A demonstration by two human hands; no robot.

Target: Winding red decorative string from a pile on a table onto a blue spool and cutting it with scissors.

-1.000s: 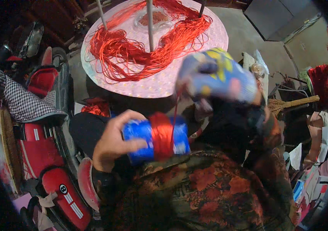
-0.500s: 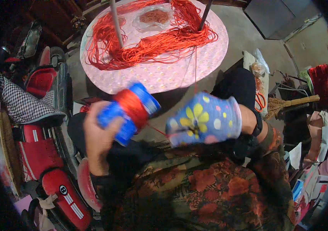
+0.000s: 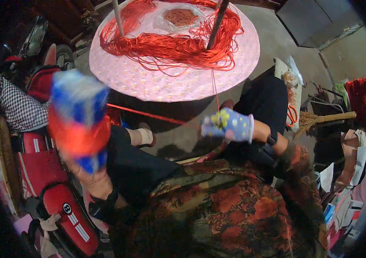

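Red cord wound around the middle of a blue cylindrical spool (image 3: pixel 79 122) fills your left hand (image 3: pixel 89 180), which is raised at the left of the view with its fingers closed around the spool's lower end; the spool is blurred, so its details are hard to read. From it a taut red strand (image 3: pixel 148 115) runs across to your right hand (image 3: pixel 228 125), which wears a pale blue glove printed with yellow flowers. That hand sits just below the near edge of the round pink dotted table (image 3: pixel 166 84), and its fingers are drawn together on the strand; how tightly they pinch it you cannot tell. A second thin run of the cord climbs from the glove up over the near edge of the table to a loose heap of red cord (image 3: pixel 170 45) lying across the table's far half. Two slim upright rods (image 3: pixel 215 23) stand in that heap, one toward the far left edge and one toward the far right. At the far edge lies a clear bag with a coil of orange thread (image 3: pixel 179 17). Off the table's right side, a straw broom (image 3: pixel 327 118) lies on the floor, and a red upholstered seat (image 3: pixel 69 217) sits near your left forearm.
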